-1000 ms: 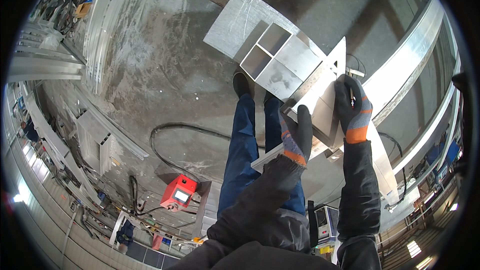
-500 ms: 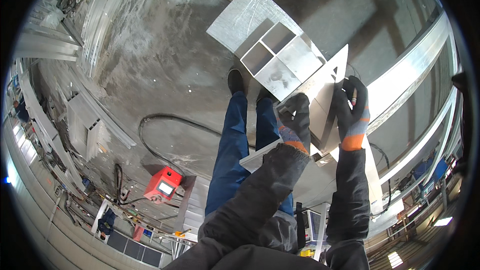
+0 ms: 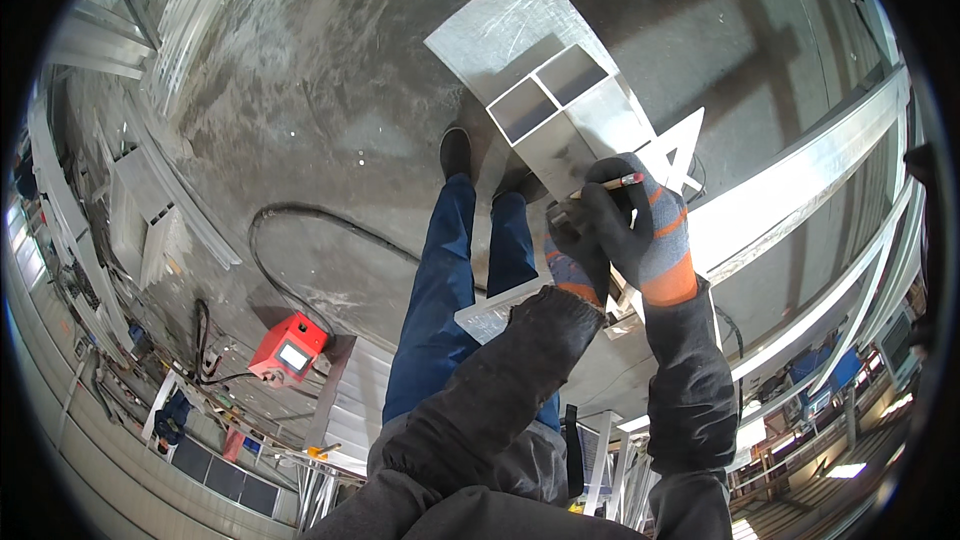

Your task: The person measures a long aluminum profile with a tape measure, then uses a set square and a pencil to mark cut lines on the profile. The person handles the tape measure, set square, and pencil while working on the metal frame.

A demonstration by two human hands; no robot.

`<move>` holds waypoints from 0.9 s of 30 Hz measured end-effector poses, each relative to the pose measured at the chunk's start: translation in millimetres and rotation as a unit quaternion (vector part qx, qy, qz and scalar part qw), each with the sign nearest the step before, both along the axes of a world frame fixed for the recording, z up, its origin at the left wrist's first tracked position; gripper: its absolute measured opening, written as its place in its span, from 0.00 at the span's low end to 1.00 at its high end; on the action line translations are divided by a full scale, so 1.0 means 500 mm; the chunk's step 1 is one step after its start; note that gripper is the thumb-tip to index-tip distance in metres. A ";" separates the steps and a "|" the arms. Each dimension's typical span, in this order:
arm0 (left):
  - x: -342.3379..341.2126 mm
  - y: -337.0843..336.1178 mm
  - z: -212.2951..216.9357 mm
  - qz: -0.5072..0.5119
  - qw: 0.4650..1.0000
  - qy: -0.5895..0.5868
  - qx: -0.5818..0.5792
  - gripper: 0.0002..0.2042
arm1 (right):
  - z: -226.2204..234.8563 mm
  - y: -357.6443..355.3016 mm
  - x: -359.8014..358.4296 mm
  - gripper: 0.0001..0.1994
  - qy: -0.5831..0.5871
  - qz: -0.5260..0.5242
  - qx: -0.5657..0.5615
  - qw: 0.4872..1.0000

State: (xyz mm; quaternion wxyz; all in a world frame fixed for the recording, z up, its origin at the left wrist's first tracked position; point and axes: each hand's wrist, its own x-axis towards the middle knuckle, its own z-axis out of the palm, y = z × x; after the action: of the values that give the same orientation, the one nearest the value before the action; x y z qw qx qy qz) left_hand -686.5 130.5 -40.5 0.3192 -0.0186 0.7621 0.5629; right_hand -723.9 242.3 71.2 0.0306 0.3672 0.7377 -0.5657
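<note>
A long hollow aluminium profile [image 3: 550,105] with two open chambers at its end lies in front of me, above the floor. My right hand [image 3: 645,225], in a dark glove with an orange cuff, grips a pencil [image 3: 610,182] with its tip at the profile's top face. My left hand [image 3: 568,265], gloved the same way, sits just below and partly under the right hand, fingers curled on the profile's near edge. A pale triangular set square [image 3: 685,152] lies on the profile beside my right hand. My blue trouser legs [image 3: 440,300] and black shoes show underneath.
A red box-shaped machine [image 3: 290,350] stands on the concrete floor at lower left, with a black cable [image 3: 320,230] looping from it. Stacked aluminium profiles [image 3: 135,225] lie at the left. Long metal beams [image 3: 810,185] run along the right. A metal step frame [image 3: 350,405] is below.
My right hand has left the profile's right edge and moved left, over my left hand, now with the pencil on the profile. My left hand has stayed on the metal.
</note>
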 end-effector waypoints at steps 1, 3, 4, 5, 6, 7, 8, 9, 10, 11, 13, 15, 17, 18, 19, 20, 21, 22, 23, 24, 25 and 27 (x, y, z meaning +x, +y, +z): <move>-0.002 0.003 0.001 -0.027 0.998 0.026 -0.041 0.10 | -0.004 -0.001 -0.002 0.10 -0.004 0.009 0.005 1.000; -0.004 0.009 0.009 -0.035 0.997 0.030 -0.056 0.11 | -0.009 -0.002 -0.002 0.10 -0.011 0.013 -0.003 1.000; -0.005 0.012 0.015 -0.101 0.986 0.052 -0.121 0.12 | -0.010 -0.003 -0.001 0.10 -0.014 0.010 -0.015 1.000; -0.007 0.010 0.019 -0.171 0.965 0.089 -0.176 0.12 | -0.011 -0.002 0.000 0.10 -0.017 0.006 -0.027 0.999; -0.009 0.008 0.021 -0.181 0.960 0.119 -0.176 0.12 | -0.012 -0.002 0.001 0.10 -0.009 0.023 -0.019 1.000; -0.010 0.005 0.021 -0.169 0.973 0.074 -0.141 0.12 | -0.014 -0.001 0.001 0.10 0.000 0.040 -0.010 0.999; -0.013 -0.003 0.019 -0.095 0.994 0.022 -0.052 0.12 | -0.015 -0.001 0.001 0.10 0.009 0.057 -0.002 0.998; -0.011 -0.005 0.017 -0.036 0.998 -0.041 0.005 0.12 | -0.017 -0.001 0.001 0.10 0.005 0.051 -0.011 0.999; -0.011 -0.009 0.013 -0.013 0.998 -0.037 0.041 0.12 | -0.019 -0.002 0.001 0.10 0.000 0.045 -0.020 0.999; -0.008 -0.011 0.011 -0.006 0.998 -0.044 0.042 0.12 | -0.020 -0.002 0.002 0.10 -0.002 0.039 -0.028 0.999; -0.004 -0.010 0.009 -0.005 0.998 -0.054 0.012 0.11 | -0.023 -0.002 0.003 0.09 0.005 0.040 -0.008 0.999; -0.003 -0.004 0.011 0.021 0.997 -0.073 0.012 0.11 | -0.024 0.003 0.005 0.08 0.000 0.034 0.007 0.999; -0.003 -0.001 0.019 0.120 0.975 -0.122 0.139 0.10 | -0.023 0.016 0.008 0.06 -0.018 0.016 0.016 1.000; -0.003 0.001 0.023 0.185 0.942 -0.152 0.233 0.10 | -0.023 0.024 0.009 0.06 -0.006 0.012 0.039 0.999; -0.005 -0.001 0.025 0.165 0.953 -0.151 0.204 0.10 | -0.024 0.033 0.011 0.05 0.007 0.004 0.064 0.998; -0.005 -0.004 0.029 0.145 0.962 -0.149 0.176 0.11 | -0.025 0.043 0.012 0.05 0.021 -0.005 0.085 0.996; -0.006 -0.005 0.026 0.122 0.973 -0.135 0.145 0.11 | -0.024 0.055 0.014 0.04 0.008 -0.010 0.091 0.996; -0.004 -0.004 0.023 0.132 0.974 -0.135 0.125 0.10 | -0.024 0.066 0.017 0.03 -0.011 -0.024 0.078 0.997; 0.000 -0.004 0.021 0.189 0.953 -0.170 0.166 0.08 | -0.025 0.078 0.018 0.03 -0.002 -0.017 0.103 0.995; 0.004 -0.001 0.015 0.223 0.941 -0.185 0.177 0.08 | -0.027 0.090 0.019 0.03 0.005 -0.012 0.122 0.992; 0.011 -0.002 0.014 0.255 0.928 -0.198 0.188 0.08 | -0.028 0.101 0.021 0.03 0.011 -0.029 0.130 0.991; 0.019 -0.003 0.011 0.238 0.936 -0.210 0.152 0.12 | -0.028 0.122 0.025 0.03 -0.011 -0.055 0.143 0.988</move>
State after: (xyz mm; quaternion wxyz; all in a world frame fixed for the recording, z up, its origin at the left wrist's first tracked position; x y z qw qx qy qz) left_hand -677.0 129.0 -35.0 0.3279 -0.2686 0.5566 0.7145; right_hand -711.6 303.5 57.1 -0.0453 0.4144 0.7891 -0.4512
